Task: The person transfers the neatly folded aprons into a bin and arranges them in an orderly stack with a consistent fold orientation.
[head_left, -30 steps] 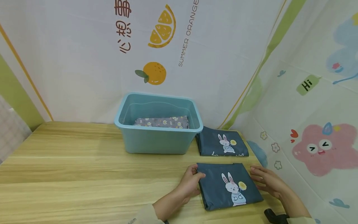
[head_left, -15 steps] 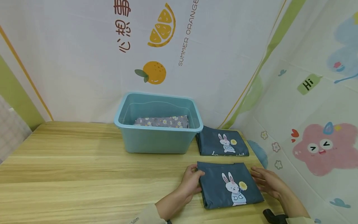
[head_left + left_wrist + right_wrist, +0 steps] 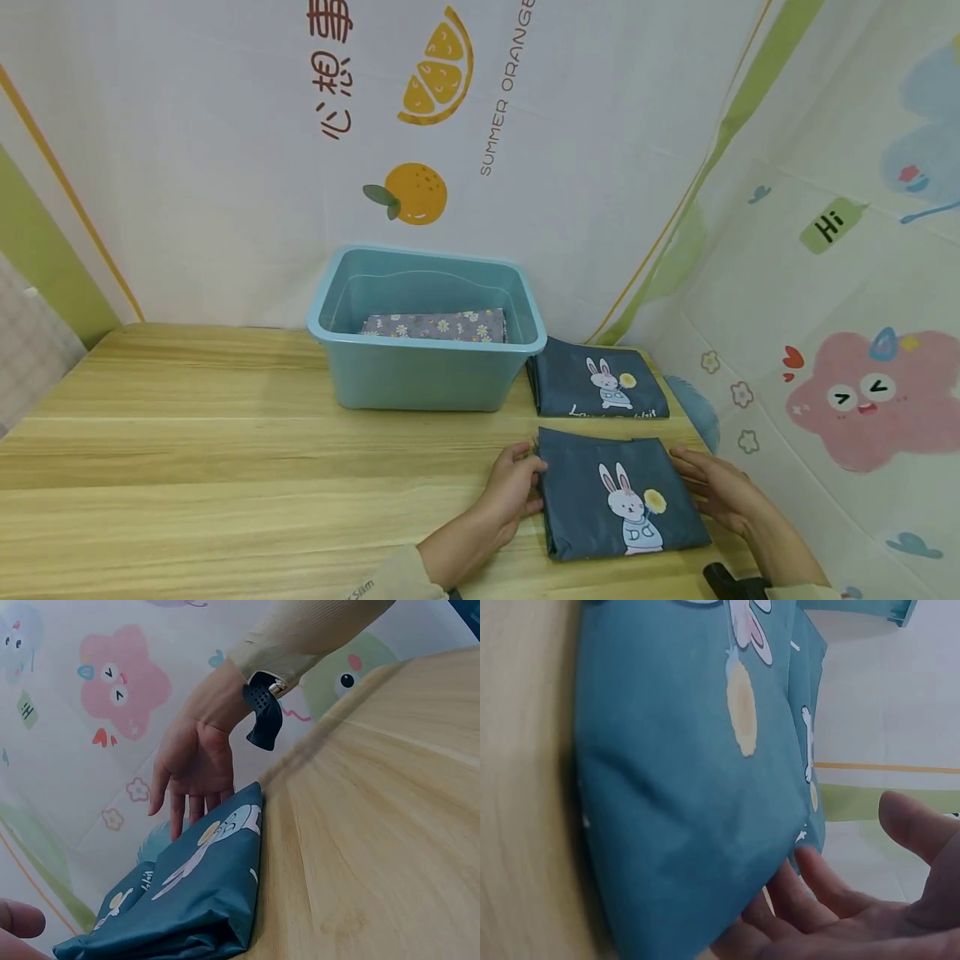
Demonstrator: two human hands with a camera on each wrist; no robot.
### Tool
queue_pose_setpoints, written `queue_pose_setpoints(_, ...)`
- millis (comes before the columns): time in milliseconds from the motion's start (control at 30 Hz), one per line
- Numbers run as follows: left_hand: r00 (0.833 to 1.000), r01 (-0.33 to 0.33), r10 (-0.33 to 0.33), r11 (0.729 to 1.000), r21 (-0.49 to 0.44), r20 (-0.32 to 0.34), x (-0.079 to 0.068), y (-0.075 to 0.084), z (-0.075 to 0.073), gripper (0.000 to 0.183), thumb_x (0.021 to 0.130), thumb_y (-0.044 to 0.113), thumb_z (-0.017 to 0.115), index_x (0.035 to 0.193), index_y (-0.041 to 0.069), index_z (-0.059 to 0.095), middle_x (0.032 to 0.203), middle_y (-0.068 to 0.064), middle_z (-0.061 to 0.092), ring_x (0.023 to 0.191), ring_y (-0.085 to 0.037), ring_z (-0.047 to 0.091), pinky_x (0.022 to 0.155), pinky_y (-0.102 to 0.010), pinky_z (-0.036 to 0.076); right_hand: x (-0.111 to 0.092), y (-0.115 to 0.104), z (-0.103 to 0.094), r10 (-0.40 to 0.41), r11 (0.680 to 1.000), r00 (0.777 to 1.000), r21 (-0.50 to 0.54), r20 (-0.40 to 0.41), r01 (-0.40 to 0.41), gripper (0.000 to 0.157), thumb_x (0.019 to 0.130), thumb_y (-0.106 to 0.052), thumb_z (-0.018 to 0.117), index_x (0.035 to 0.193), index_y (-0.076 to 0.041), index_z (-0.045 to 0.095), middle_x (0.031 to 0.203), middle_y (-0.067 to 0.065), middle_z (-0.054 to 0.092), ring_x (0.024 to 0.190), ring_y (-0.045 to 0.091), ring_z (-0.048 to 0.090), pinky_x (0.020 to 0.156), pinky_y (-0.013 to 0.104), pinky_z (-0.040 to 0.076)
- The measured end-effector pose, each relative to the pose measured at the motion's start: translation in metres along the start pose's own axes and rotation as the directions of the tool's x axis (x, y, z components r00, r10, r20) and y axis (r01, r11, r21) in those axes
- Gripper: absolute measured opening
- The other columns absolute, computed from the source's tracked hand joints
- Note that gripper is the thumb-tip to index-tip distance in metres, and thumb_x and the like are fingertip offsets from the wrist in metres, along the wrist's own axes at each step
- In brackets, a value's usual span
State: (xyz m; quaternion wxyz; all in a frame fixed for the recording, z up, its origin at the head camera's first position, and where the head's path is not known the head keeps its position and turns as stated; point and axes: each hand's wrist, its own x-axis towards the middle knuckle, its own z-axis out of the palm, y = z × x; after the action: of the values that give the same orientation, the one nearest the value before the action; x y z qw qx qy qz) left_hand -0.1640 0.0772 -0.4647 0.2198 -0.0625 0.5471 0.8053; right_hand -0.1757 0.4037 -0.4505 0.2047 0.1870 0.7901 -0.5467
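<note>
At the head view's five o'clock, the folded cloth (image 3: 622, 500) is flanked by the left hand (image 3: 510, 487) at nine (whether pinching is unclear) and the right hand (image 3: 720, 492) at three, fingers extended.

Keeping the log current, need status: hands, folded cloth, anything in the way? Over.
Left hand at left edge of near rabbit-print cloth; right hand, fingers extended, at right edge. Cloth folded, on table. Second cloth behind, clear of hands.

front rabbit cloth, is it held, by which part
The left hand appears to pinch the front rabbit cloth by its left edge; the right hand is at its right edge, not visibly gripping.
</note>
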Motion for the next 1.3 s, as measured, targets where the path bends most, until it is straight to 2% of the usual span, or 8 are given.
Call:
queue_pose_setpoints(267,0.998,-0.034,0.033,0.999,0.024,0.059,-0.002,0.002,0.001,0.074,0.088,0.007,0.054,0.155,-0.003,0.024,0.155,-0.029,0.037,0.127,-0.039,0.050,0.099,-0.068,0.048,-0.004,-0.005,0.000,0.006,1.000,1.000,0.012,0.001,-0.006,0.087,0.107,-0.049,0.039,0.159,0.007,-0.003,0.163,0.036,0.004,0.145,0.065,0.009,0.113,0.073,0.031)
queue_pose_setpoints(567,0.994,-0.066,0.065,0.998,0.012,0.084,-0.001,-0.001,-0.002,0.081,0.082,-0.011,0.058,0.157,0.005,0.031,0.149,-0.022,0.046,0.110,-0.027,0.064,0.078,-0.042,0.060,-0.005,0.003,-0.001,0.005,0.997,1.000,0.082,0.020,-0.006,0.084,0.107,-0.047,0.041,0.159,0.006,0.000,0.164,0.034,0.006,0.148,0.058,0.015,0.105,0.056,0.050)
queue_pose_setpoints(733,0.996,-0.036,0.035,0.999,0.018,0.081,0.000,-0.001,-0.003,0.087,0.083,-0.013,0.059,0.160,0.000,0.020,0.154,-0.034,0.037,0.121,-0.041,0.061,0.088,-0.048,0.059,-0.007,0.010,-0.005,-0.016,0.984,0.998,0.178,0.058,0.005,0.051,0.108,-0.037,0.045,0.146,-0.003,0.045,0.145,0.019,0.051,0.122,0.028,0.058,0.095,0.041,0.058)
queue_pose_setpoints(900,0.992,0.027,-0.027,1.000,-0.001,0.123,0.002,0.000,-0.003,0.080,0.087,-0.008,0.057,0.154,-0.018,0.013,0.155,-0.042,0.028,0.140,-0.051,0.041,0.109,-0.056,0.047,-0.007,0.017,-0.011,-0.073,0.960,0.980,0.279,0.183,0.019,0.023,0.109,-0.028,0.042,0.109,-0.024,0.065,0.108,-0.013,0.064,0.103,0.008,0.062,0.093,0.033,0.057)
queue_pose_setpoints(1000,0.988,0.025,-0.020,0.999,-0.030,0.156,0.003,0.001,-0.004,0.073,0.088,-0.009,0.055,0.152,-0.019,0.021,0.154,-0.038,0.035,0.141,-0.048,0.043,0.111,-0.055,0.045,-0.006,0.020,-0.012,-0.086,0.963,0.976,0.266,0.199,0.031,0.030,0.109,-0.028,0.041,0.132,-0.016,0.055,0.113,-0.013,0.060,0.104,0.006,0.060,0.094,0.032,0.055)
queue_pose_setpoints(1100,0.988,0.022,-0.018,0.999,-0.028,0.156,0.002,0.001,-0.005,0.072,0.087,-0.010,0.056,0.153,-0.013,0.028,0.152,-0.033,0.042,0.137,-0.044,0.050,0.110,-0.053,0.048,-0.006,0.021,-0.010,-0.078,0.972,0.978,0.235,0.192,0.031,0.062,0.109,-0.030,0.041,0.160,-0.005,0.017,0.125,-0.008,0.054,0.108,0.006,0.058,0.097,0.033,0.054)
queue_pose_setpoints(1167,0.989,0.044,-0.041,0.999,-0.017,0.145,0.001,0.001,-0.006,0.076,0.086,-0.009,0.058,0.156,-0.007,0.029,0.151,-0.030,0.045,0.129,-0.042,0.057,0.104,-0.053,0.052,-0.007,0.020,-0.008,-0.072,0.975,0.977,0.221,0.199,0.027,0.079,0.109,-0.033,0.041,0.161,-0.001,-0.009,0.131,-0.006,0.050,0.111,0.007,0.058,0.099,0.036,0.054)
queue_pose_setpoints(1300,0.986,0.087,-0.089,0.996,0.024,0.142,-0.001,0.002,-0.009,0.080,0.087,-0.008,0.061,0.159,0.004,0.029,0.149,-0.024,0.049,0.108,-0.034,0.069,0.091,-0.054,0.058,-0.012,0.017,-0.006,-0.098,0.969,0.958,0.247,0.269,0.030,0.083,0.110,-0.032,0.040,0.159,-0.008,-0.023,0.127,-0.011,0.055,0.113,0.008,0.061,0.100,0.039,0.055)
